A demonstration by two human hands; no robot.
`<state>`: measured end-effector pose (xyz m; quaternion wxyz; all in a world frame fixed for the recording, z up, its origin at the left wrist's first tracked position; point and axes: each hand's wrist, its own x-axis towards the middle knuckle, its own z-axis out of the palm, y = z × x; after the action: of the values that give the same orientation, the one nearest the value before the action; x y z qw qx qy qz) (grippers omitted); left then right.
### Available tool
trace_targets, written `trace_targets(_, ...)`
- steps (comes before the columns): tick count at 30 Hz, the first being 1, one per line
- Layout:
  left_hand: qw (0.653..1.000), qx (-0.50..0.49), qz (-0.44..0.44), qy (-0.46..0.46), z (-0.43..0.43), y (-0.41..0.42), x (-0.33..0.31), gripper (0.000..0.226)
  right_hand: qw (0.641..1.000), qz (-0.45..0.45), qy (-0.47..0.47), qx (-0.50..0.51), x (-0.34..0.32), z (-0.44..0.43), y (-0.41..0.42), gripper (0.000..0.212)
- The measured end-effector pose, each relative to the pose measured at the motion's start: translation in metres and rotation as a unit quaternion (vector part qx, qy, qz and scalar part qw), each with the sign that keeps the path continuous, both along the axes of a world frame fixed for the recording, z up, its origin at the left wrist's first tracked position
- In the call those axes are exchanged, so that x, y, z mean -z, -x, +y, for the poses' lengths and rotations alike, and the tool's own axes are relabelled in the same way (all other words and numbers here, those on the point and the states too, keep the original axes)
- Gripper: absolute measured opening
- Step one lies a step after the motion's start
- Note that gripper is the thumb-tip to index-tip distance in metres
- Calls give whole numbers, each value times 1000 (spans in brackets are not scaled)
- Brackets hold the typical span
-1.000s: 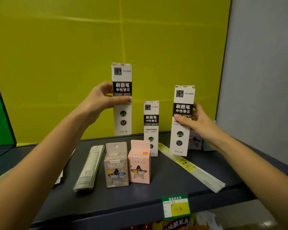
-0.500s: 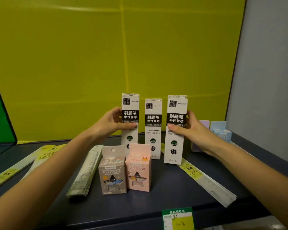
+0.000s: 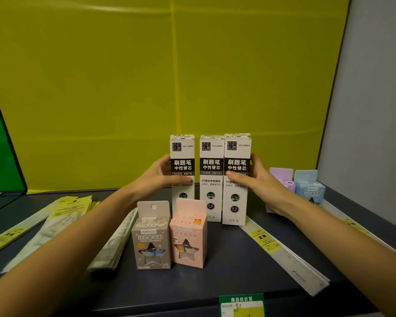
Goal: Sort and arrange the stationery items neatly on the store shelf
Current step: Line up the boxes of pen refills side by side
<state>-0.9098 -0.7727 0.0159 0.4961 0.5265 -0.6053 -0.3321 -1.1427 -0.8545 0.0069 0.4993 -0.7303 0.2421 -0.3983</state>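
Three tall white refill boxes stand upright in a row near the back edge of the dark shelf (image 3: pixel 238 271). The left hand (image 3: pixel 160 177) grips the left box (image 3: pixel 182 145) from its outer side, thumb laid across the front just under the black label. The right hand (image 3: pixel 258 181) holds the right box (image 3: pixel 237 202) the same way from the other side, thumb on the front and fingers curled round the far edge. The middle box (image 3: pixel 211 179) stands between them, untouched by either hand; it sits close against the right box, with a thin gap to the left one. In front of the row, toward the shelf's front edge, a grey sharpener box (image 3: pixel 151 239) and a pink sharpener box (image 3: pixel 188 236) stand side by side, the pink one hiding the foot of the left box. Flat ruler packs (image 3: pixel 114 243) lie left of these, and a long white pack (image 3: pixel 284 255) lies slanted on the right. A purple box (image 3: pixel 281 177) and a blue box (image 3: pixel 309 191) stand by the back right corner. A green price tag (image 3: pixel 241 304) hangs on the front edge. A yellow wall (image 3: pixel 146 88) backs the shelf, with a grey wall (image 3: pixel 375 110) on the right.
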Motion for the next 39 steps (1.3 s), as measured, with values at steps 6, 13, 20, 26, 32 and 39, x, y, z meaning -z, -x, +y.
trace_targets(6, 1000, 7, -5, -29, -6, 5, 5, 95, 1000, -4, -18, -6, 2, 1, -5, 84)
trace_targets(13, 999, -16, -29, -22, -11, 9, 7, 103, 1000, -4, -18, -1, 3, 2, -11, 66)
trace_targets(20, 998, -57, -41, -2, -7, 8, 9, 92, 999, -26, -35, 4, 0, 0, -23, 67)
trace_targets(26, 995, -100, -25, 10, 0, 0, 10, 78, 999, -39, -27, -16, 3, -1, -39, 62)
trace_targets(32, 994, -101, -42, 11, 7, 2, 12, 70, 999, -38, -24, -21, 12, -1, -42, 67)
trace_targets(39, 994, -76, -77, -16, 11, -2, 17, 85, 999, 23, -9, -34, 16, 1, -37, 86)
